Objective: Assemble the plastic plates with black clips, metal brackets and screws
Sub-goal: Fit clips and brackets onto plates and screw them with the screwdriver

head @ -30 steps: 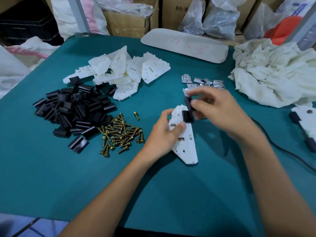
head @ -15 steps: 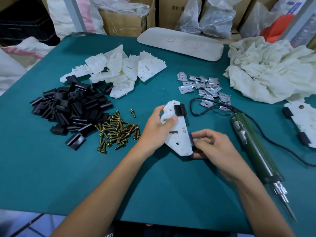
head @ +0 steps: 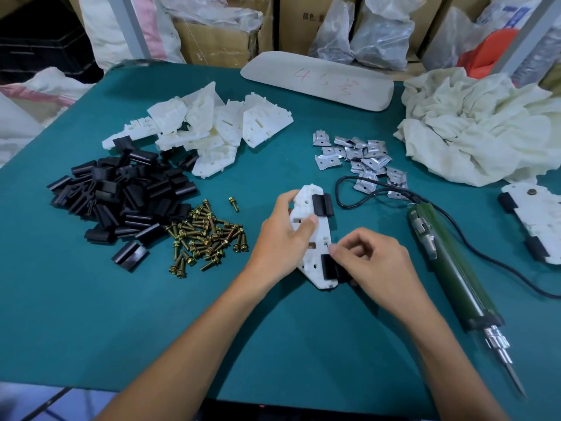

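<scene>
white plastic plate (head: 312, 238) lies mid-surface on the table (head: 91, 314), long axis running far edge to near edge. left hand (head: 282, 238) grips its left side, thumb on top. right hand (head: 373, 265) pinches a black clip (head: 329, 265) against the plate's near right end. metal brackets (head: 361, 159) lie beyond, toward the far edge, nearer the right hand.

Bare mat (head: 145, 329) nearside; screws (head: 209, 235) left, screwdriver (head: 449, 268) right.

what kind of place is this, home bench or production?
Probably a small factory assembly bench: bulk piles of black clips, screws and metal brackets on the green table, a corded electric screwdriver beside them, cardboard boxes and sacks behind.
</scene>
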The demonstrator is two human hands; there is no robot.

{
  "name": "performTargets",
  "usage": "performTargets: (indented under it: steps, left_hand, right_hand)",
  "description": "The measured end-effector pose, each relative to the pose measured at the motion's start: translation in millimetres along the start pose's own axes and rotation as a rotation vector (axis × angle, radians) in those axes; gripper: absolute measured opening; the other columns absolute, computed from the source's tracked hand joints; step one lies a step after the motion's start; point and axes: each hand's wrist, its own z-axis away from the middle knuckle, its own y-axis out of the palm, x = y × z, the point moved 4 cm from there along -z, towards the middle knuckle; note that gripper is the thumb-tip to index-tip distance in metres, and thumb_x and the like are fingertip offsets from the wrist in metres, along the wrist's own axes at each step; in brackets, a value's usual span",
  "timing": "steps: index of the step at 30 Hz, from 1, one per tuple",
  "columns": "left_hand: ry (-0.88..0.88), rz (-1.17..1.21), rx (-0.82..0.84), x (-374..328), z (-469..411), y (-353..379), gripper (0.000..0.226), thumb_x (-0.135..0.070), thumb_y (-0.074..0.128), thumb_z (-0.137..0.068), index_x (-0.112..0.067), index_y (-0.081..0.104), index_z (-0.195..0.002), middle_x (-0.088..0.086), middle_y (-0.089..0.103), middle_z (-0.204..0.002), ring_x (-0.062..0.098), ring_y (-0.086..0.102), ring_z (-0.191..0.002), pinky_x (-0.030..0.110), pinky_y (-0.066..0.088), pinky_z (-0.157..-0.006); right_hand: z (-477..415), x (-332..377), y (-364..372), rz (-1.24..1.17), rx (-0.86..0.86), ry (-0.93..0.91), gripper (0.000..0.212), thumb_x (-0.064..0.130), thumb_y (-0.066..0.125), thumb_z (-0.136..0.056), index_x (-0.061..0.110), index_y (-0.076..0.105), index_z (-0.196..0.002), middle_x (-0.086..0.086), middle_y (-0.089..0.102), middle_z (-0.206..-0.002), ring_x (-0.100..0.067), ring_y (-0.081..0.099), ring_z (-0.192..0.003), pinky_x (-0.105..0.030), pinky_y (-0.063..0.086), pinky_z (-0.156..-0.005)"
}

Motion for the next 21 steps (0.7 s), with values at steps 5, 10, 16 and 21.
performTargets:
  steps: [5,10,16,21]
  left_hand:
    - [0.090,-0.347,0.003,-5.7,9.5,6.2,0.045,-0.041,0.060,-0.093,-0.030,0.049,-0.135,-0.016,0.061,-0.112,0.006,0.049,-0.107,0.021,0.039,-0.088]
    - [0.175,-0.429,-0.112,-25.8,-23.1,-16.1,0.048,-0.048,0.064,-0.091,-0.024,0.053,-0.131,-0.011,0.057,-0.115,0.011,0.042,-0.115,0.026,0.035,-0.097]
    - [0.167,-0.604,0.079,-48.8,-130.5,7.6,0.052,-0.034,0.068,-0.090,-0.019,0.045,-0.135,-0.001,0.062,-0.125,0.024,0.048,-0.121,0.037,0.041,-0.097]
    - [0.211,-0.895,0.155,-45.2,-171.2,30.8,0.059,-0.041,0.068,-0.084,-0.017,0.043,-0.132,0.004,0.065,-0.114,0.029,0.051,-0.115,0.039,0.035,-0.091]
  right_hand:
    - [-27.2,1.1,-5.1,-0.055,-0.189,-0.010,0.029,0.044,0.067,-0.091,0.023,0.066,-0.071,0.010,0.063,-0.061,-0.003,0.050,-0.056,-0.030,0.041,-0.060]
    - [-38.5,-5.3,-1.3,-0.223,-0.288,0.049,0.032,0.049,0.063,-0.091,0.023,0.061,-0.072,-0.008,0.063,-0.066,-0.026,0.054,-0.059,-0.042,0.051,-0.064]
    - [-40.0,-13.2,0.4,-0.259,-0.292,0.062,0.036,0.051,0.062,-0.090,0.020,0.059,-0.073,-0.011,0.061,-0.067,-0.016,0.049,-0.056,-0.041,0.048,-0.060]
    - [-43.6,-18.0,-0.4,-0.291,-0.299,0.081,0.036,0.052,0.061,-0.089,0.020,0.058,-0.074,-0.013,0.061,-0.066,-0.016,0.049,-0.056,-0.049,0.051,-0.063]
